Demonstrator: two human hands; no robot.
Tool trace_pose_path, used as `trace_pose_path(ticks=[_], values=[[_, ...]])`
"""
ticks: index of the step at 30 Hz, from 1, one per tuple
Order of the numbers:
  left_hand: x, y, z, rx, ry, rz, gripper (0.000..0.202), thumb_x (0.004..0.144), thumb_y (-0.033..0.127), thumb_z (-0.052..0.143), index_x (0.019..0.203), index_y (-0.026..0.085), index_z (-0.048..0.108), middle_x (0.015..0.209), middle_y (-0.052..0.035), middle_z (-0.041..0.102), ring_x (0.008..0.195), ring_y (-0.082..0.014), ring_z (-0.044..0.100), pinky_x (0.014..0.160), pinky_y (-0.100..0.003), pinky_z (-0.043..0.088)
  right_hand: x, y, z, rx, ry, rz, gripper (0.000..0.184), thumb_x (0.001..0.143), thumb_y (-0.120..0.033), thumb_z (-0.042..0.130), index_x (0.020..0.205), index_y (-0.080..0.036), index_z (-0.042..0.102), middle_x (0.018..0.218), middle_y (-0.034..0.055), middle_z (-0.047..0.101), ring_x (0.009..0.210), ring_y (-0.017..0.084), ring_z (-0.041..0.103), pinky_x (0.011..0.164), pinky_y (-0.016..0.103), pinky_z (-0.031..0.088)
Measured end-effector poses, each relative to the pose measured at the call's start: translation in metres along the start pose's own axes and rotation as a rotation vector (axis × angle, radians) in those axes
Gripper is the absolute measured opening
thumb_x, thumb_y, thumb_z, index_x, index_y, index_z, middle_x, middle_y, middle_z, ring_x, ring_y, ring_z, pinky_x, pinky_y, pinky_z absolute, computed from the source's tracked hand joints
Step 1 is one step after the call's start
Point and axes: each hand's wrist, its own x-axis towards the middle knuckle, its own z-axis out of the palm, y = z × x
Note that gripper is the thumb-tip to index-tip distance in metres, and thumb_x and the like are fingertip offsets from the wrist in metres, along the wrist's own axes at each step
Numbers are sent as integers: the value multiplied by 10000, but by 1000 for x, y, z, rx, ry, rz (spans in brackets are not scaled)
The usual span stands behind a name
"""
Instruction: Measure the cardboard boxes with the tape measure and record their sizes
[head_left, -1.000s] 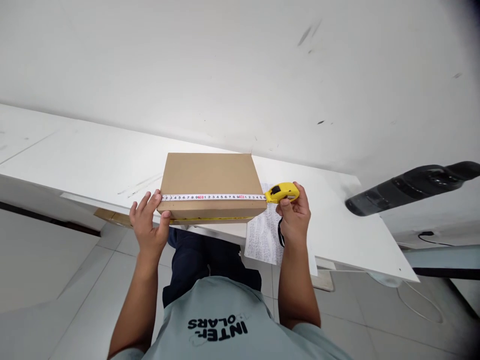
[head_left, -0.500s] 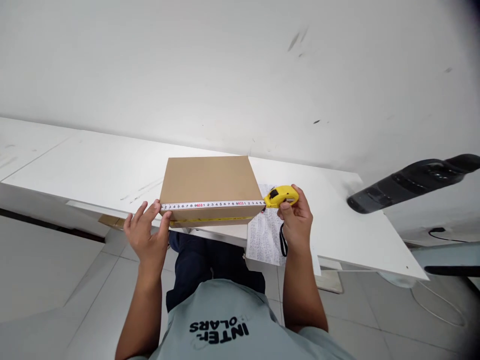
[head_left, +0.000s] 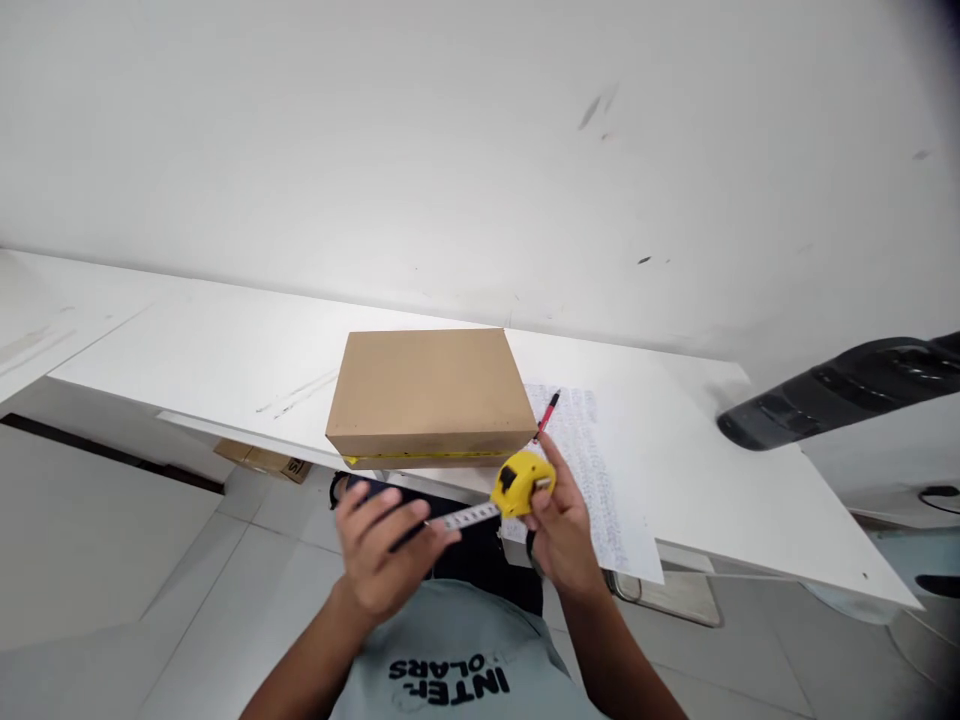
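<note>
My right hand grips a yellow tape measure in front of the box's near right corner. A short length of its white blade sticks out leftward. The blade's free end is between the thumb and forefinger of my left hand, whose other fingers are spread. A brown cardboard box lies on the white table at its front edge, touched by neither hand. Along its near side runs a thin yellow strip. A black strap hangs by my right hand, partly hidden.
A sheet of paper with handwriting lies right of the box, with a red and black pen on it. A dark cylindrical object leans over the table's right part. Behind is a white wall; another carton sits below the table.
Both hands have come off the box toward my body. The blade, stretched along the box's near top edge before, is now mostly drawn into the tape measure.
</note>
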Motion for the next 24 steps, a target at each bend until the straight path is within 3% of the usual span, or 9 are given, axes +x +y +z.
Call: trace_pose_path(ticks=[3,6,11,14,16,19,21,24], values=[[-2,15,20,-164,-105,36,159,854,289,813,965,237,711,956,-16,754,961,-168,690,1045,-383,505,-17,16,7,20,-19,73,876,755,-476,876,1521,-388,461,868,-31,611,575,76,419,482,182,385],[-11,14,32,-196,-161,-16,140,894,290,771,992,215,705,995,-39,775,893,-148,717,1004,-365,508,-18,23,9,19,22,106,925,759,-483,868,1555,-359,412,883,-25,627,557,69,407,463,179,373],[-28,3,21,-144,-230,-60,208,898,246,759,1091,216,687,1025,-54,767,933,-169,714,1045,-396,487,-6,21,2,-55,30,75,1083,744,-438,888,1622,-369,258,862,-36,637,554,74,414,454,171,374],[-39,-8,10,-30,-178,-137,349,903,248,744,1236,213,644,1100,-93,735,1059,-215,685,1059,-415,488,4,18,-4,-48,86,44,1116,741,-423,895,1633,-381,226,885,-37,640,574,75,428,471,167,391],[-46,-17,5,67,-105,-261,506,894,246,744,1371,230,574,1214,-123,687,1178,-250,637,1065,-425,487,10,17,-7,-19,106,46,1070,746,-433,890,1621,-380,276,891,-35,635,564,68,405,469,166,389],[-57,-33,0,136,-52,-564,726,904,315,726,1548,265,395,1439,-162,556,1357,-305,523,1113,-481,455,17,19,-11,1,73,62,950,761,-440,880,1576,-365,398,912,-20,636,569,66,396,456,161,380],[-64,-42,1,72,-82,-786,775,925,391,691,1593,276,315,1548,-169,458,1422,-330,464,1138,-525,437,18,24,-14,-6,28,86,890,773,-433,874,1549,-368,445,964,-5,657,577,66,404,458,162,388],[-76,-48,8,-127,-152,-1029,777,923,494,665,1583,261,327,1579,-162,434,1432,-333,464,1181,-554,404,16,34,-14,-25,3,119,895,757,-430,887,1537,-376,450,990,1,686,573,69,417,459,169,399]])
